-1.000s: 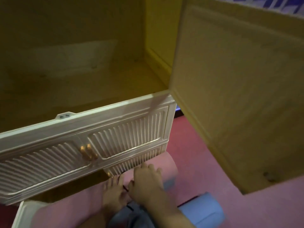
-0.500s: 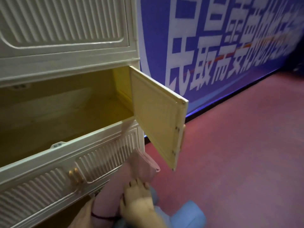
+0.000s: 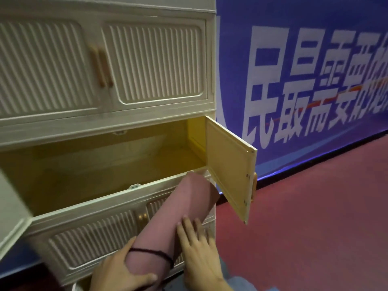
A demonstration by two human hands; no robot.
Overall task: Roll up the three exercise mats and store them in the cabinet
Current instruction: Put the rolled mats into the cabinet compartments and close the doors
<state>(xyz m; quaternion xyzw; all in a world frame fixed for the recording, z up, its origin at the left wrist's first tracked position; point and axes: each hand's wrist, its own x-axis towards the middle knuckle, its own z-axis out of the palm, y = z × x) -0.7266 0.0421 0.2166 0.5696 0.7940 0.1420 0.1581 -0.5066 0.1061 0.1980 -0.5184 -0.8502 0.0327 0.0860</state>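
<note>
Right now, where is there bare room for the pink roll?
The open middle compartment shows a bare floor, bordered by the open right door and lower front rail. It is crowded below, where both hands hold the pink mat.

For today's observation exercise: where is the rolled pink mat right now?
Lower centre of the head view: the pink mat slants up toward the open compartment, gripped by both hands.

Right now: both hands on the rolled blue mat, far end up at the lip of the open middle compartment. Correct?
Not quite. The head view shows the rolled mat is pink, not blue. The rest holds: left hand and right hand are on it, its far end at the lip of the open middle compartment.
</note>
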